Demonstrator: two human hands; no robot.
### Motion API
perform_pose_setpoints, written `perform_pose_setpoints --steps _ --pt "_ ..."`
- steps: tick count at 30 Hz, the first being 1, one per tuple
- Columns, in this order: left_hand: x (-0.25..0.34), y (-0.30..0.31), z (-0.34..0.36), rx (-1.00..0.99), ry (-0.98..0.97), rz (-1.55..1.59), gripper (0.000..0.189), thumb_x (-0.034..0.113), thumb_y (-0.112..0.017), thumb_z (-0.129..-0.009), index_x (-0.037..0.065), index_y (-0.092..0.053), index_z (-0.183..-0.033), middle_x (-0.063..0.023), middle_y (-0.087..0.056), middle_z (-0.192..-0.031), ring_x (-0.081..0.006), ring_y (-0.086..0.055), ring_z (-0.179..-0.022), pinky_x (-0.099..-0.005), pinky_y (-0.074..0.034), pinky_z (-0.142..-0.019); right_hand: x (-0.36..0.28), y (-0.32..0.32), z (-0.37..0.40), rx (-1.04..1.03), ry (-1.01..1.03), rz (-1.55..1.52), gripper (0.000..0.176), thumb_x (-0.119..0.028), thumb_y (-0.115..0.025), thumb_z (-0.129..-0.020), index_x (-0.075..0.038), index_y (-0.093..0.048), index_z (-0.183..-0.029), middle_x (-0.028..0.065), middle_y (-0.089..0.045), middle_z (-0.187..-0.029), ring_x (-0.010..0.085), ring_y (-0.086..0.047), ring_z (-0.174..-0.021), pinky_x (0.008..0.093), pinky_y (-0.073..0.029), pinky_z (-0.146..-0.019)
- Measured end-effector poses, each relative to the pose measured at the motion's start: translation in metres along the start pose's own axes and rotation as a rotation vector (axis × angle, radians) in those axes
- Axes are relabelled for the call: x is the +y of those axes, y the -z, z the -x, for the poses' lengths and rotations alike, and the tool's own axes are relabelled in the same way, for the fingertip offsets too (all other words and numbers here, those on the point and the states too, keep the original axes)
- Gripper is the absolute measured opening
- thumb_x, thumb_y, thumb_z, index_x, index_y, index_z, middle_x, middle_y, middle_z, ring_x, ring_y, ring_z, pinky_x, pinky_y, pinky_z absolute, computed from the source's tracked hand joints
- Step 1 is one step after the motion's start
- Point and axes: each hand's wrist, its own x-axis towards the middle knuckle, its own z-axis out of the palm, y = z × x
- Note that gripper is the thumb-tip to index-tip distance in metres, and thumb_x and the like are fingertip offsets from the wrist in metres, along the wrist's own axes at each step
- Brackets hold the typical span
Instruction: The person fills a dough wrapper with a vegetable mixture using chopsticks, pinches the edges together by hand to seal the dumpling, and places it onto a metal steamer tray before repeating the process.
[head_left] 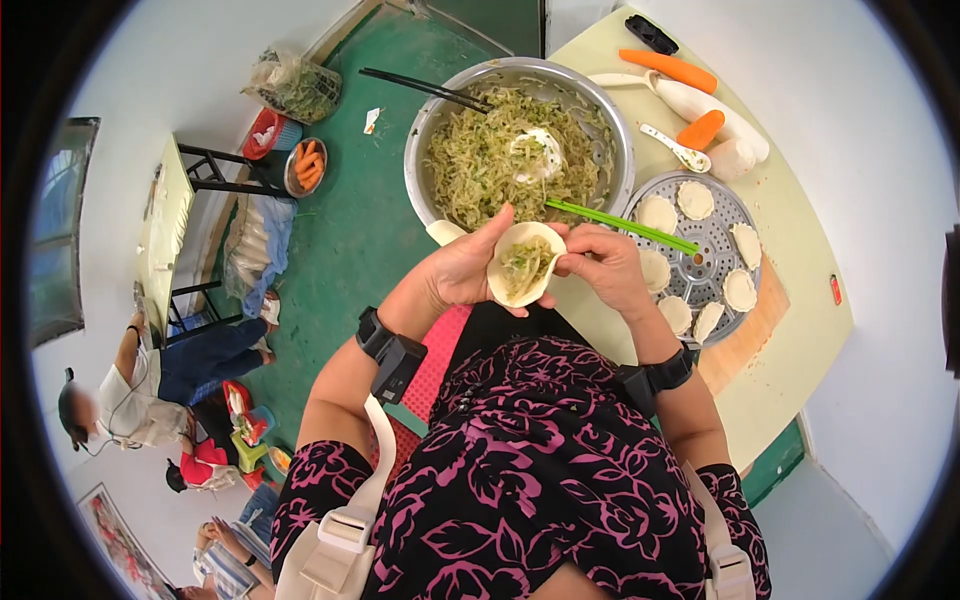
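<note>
- Cradling a dumpling wrapper with the left hand; pinching its rim at 3 o'clock with the right hand;
- Held at 6 o'clock from the steel bowl;
- Apparently filled, unsealed; calls for pressing edges together, keeping shredded filling inside.

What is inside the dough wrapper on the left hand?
Shredded filling lies inside the dough wrapper; the wrapper's surface directly beneath the filling is covered and cannot be seen.

Pale walls surround a green floor, with a window near the far table.
</note>
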Motion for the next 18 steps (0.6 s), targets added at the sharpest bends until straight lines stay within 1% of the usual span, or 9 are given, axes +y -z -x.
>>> perform_pose_setpoints --steps 1,4,5,6,9,11,12,15,18 --pt "0.001 -0.003 0.0 0.005 -0.01 0.021 0.067 0.056 -0.027 -0.084 0.007 -0.028 -0.129 -0.0161 -0.049 -0.112 -0.037 -0.057 -0.091 -0.0376 -0.055 -0.061 0.001 0.0 0.0 0.045 0.038 0.027 0.008 0.001 -0.063 -0.07 0.001 -0.061 -0.078 0.003 -0.057 -0.074 0.0089 -0.051 -0.067 0.0221 -0.04 -0.06" --pt "0.003 -0.01 0.002 0.159 -0.063 0.021 0.062 0.05 -0.029 -0.087 0.003 -0.029 -0.127 -0.0185 -0.044 -0.119 -0.0402 -0.05 -0.102 -0.0399 -0.054 -0.069 0.004 0.001 0.0 0.158 0.143 0.11 0.006 0.002 -0.062 -0.071 0.001 -0.061 -0.077 0.0037 -0.057 -0.075 0.0102 -0.052 -0.067 0.0224 -0.041 -0.06" --pt "0.004 -0.011 0.004 0.141 -0.082 0.08 0.056 0.042 -0.032 -0.089 0.001 -0.03 -0.126 -0.0198 -0.041 -0.122 -0.04 -0.047 -0.105 -0.0406 -0.053 -0.072 0.004 0.002 0.001 0.181 0.168 0.138 0.006 0.002 -0.062 -0.071 0.001 -0.061 -0.077 0.0039 -0.057 -0.075 0.0107 -0.052 -0.067 0.0224 -0.041 -0.06" --pt "0.005 -0.01 0.005 0.129 -0.088 0.097 0.054 0.041 -0.034 -0.089 0.002 -0.03 -0.126 -0.0196 -0.041 -0.122 -0.0399 -0.048 -0.105 -0.041 -0.053 -0.072 0.003 0.003 0.001 0.202 0.192 0.166 0.006 0.002 -0.062 -0.071 0.001 -0.061 -0.077 0.004 -0.057 -0.074 0.0111 -0.052 -0.066 0.0224 -0.041 -0.06" --pt "0.006 -0.006 0.006 0.084 -0.098 0.139 0.05 0.036 -0.037 -0.089 0.002 -0.032 -0.126 -0.0189 -0.042 -0.122 -0.0395 -0.048 -0.104 -0.0417 -0.052 -0.073 0.002 0.005 0.004 0.151 0.209 0.189 0.015 -0.001 -0.064 -0.07 -0.001 -0.062 -0.085 0.0042 -0.057 -0.081 0.0117 -0.052 -0.072 0.0225 -0.041 -0.063" --pt "0.008 -0.006 0.005 0.041 -0.087 0.149 0.047 0.033 -0.038 -0.09 0.003 -0.032 -0.125 -0.0184 -0.042 -0.122 -0.0393 -0.048 -0.105 -0.0416 -0.052 -0.074 -0.006 0.001 0.004 0.164 0.163 0.141 0.023 -0.003 -0.065 -0.069 -0.003 -0.061 -0.092 0.0041 -0.057 -0.086 0.0115 -0.052 -0.077 0.0228 -0.041 -0.065" --pt "0.008 -0.005 0.005 0.075 -0.091 0.13 0.047 0.033 -0.038 -0.089 0.003 -0.033 -0.125 -0.0181 -0.042 -0.122 -0.0391 -0.048 -0.105 -0.0412 -0.052 -0.074 -0.012 0.0 0.004 0.173 0.142 0.118 0.027 -0.004 -0.066 -0.068 -0.004 -0.061 -0.095 0.004 -0.056 -0.089 0.0115 -0.052 -0.08 0.023 -0.04 -0.065" --pt "0.007 -0.007 0.004 0.152 -0.101 0.078 0.046 0.032 -0.039 -0.089 0.002 -0.034 -0.124 -0.018 -0.043 -0.121 -0.0385 -0.048 -0.105 -0.04 -0.053 -0.073 -0.02 0.004 0.003 0.063 0.171 0.286 0.035 -0.006 -0.067 -0.068 -0.005 -0.06 -0.102 0.0037 -0.055 -0.096 0.0114 -0.051 -0.086 0.0235 -0.04 -0.068" --pt "0.008 -0.013 0.004 0.156 -0.111 0.059 0.044 0.03 -0.04 -0.089 0.001 -0.035 -0.122 -0.0198 -0.045 -0.118 -0.0381 -0.048 -0.104 -0.0389 -0.053 -0.074 -0.018 0.007 0.003 0.036 0.183 0.293 0.034 -0.006 -0.067 -0.068 -0.005 -0.06 -0.101 0.0038 -0.055 -0.096 0.0122 -0.052 -0.086 0.0237 -0.041 -0.068"
